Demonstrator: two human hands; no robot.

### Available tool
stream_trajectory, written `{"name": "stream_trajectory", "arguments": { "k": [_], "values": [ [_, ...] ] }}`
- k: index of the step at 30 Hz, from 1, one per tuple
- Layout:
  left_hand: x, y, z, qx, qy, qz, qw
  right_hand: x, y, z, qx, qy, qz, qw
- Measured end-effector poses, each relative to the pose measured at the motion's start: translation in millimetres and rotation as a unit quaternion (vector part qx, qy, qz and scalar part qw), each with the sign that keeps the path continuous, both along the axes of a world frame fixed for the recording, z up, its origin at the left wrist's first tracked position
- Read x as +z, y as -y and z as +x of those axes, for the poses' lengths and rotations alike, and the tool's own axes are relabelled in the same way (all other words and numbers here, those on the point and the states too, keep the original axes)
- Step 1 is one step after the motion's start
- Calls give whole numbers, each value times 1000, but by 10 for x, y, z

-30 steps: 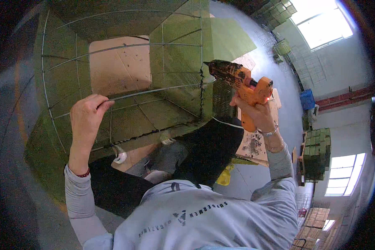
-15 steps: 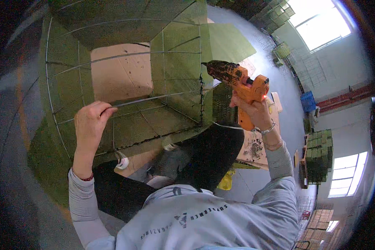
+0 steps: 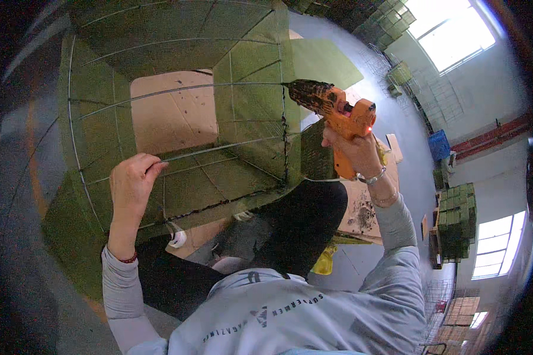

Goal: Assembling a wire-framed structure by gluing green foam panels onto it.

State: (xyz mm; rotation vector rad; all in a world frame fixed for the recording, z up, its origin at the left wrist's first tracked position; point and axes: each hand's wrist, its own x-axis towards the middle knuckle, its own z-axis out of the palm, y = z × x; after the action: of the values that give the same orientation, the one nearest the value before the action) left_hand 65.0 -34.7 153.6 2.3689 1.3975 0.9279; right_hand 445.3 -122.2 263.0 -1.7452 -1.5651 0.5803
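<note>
My right hand (image 3: 359, 155) is wrapped round the grip of an orange glue gun (image 3: 352, 120). Dark residue coats the gun's front, and a small red light glows at its back. Its nozzle touches or nearly touches the right edge of a wire cage (image 3: 177, 40) lined with green mesh sheet, where a crosswire meets that edge. Black glue (image 3: 285, 133) runs in a lumpy line down this edge, and more lies along the near lower edge. My left hand (image 3: 133, 186) is closed, thumb against fingers, on a crosswire (image 3: 219, 148) across the cage's open side.
Brown cardboard (image 3: 177, 112) shows through the cage's inner opening. A stained cardboard sheet (image 3: 361, 207) lies on the floor at right, near a yellow bag (image 3: 324, 260). Green bundles (image 3: 456, 219) are stacked on a pallet, and a blue crate (image 3: 439, 145) stands by the wall.
The glue gun's nozzle has shifted slightly up and left, onto the joint of the crosswire and the edge. The left hand keeps its hold, a little lower in view.
</note>
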Motion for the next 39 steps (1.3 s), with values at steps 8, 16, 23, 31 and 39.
{"name": "stream_trajectory", "arguments": {
  "k": [8, 16, 23, 31, 39],
  "values": [
    [-26, -19, -15, -5, 2, 3, 1000, -44, -158, 50, -9, -24, 26, 999],
    [-3, -13, -2, -3, 6, -5, 1000, -78, -318, 319, 84, 150, 76, 982],
    [-19, -10, -2, -2, 4, -2, 1000, -21, -402, 200, 66, 40, 81, 994],
    [5, -1, 0, -1, 1, -4, 1000, 38, -451, 224, 19, 22, 23, 999],
    [13, -4, -1, -3, 15, -3, 1000, -26, -304, 177, 22, -68, 33, 997]
  ]
}}
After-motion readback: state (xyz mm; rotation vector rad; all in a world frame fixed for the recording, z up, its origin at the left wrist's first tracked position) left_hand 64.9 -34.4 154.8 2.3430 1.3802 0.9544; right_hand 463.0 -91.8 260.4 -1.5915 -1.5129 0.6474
